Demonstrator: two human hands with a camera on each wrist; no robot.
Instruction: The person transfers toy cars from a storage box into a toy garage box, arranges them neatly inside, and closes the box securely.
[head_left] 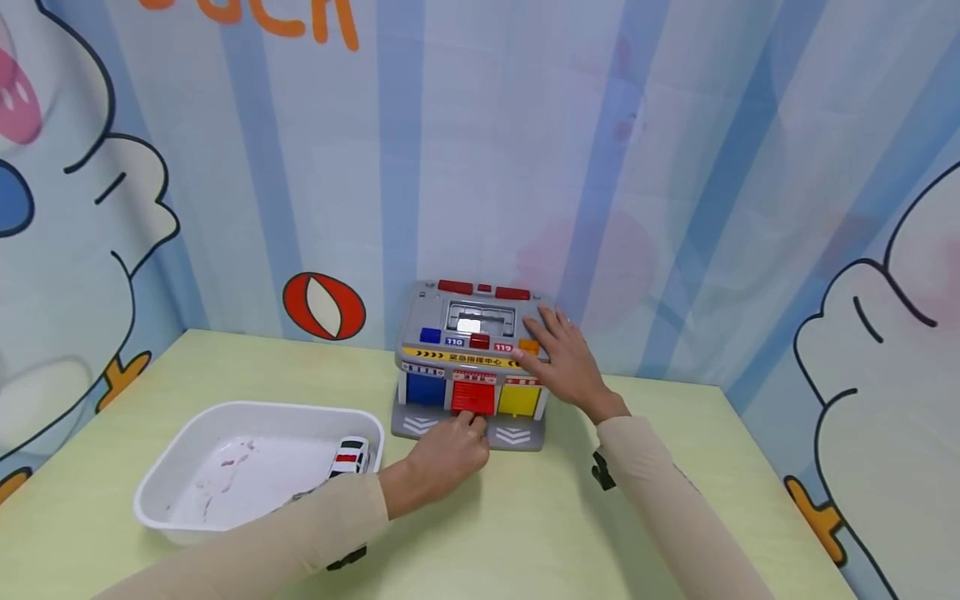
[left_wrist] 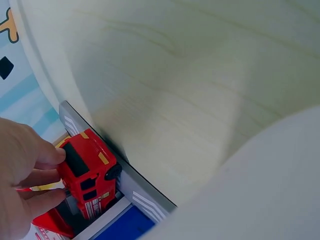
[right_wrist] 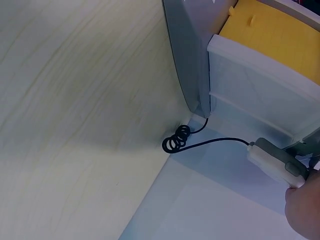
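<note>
A toy emergency station point(head_left: 427, 354) stands at the back of the table, with a grey roof and blue, red and yellow doors across its front. My left hand point(head_left: 448, 457) is at the middle doorway under the red door point(head_left: 472, 397). In the left wrist view, its thumb and fingers pinch a small red toy fire truck point(left_wrist: 90, 162), which sits partly in that doorway, over the grey ramp. My right hand point(head_left: 566, 354) rests with spread fingers on the right side of the roof, near the orange button point(head_left: 528, 345).
Left of the station, a white plastic tub point(head_left: 255, 408) holds a white toy car point(head_left: 350, 455) with a red patch. On the station's side hangs a grey-and-white handset point(right_wrist: 277, 162) with a coiled black cord point(right_wrist: 176, 140). A striped cartoon curtain point(head_left: 487, 167) stands behind.
</note>
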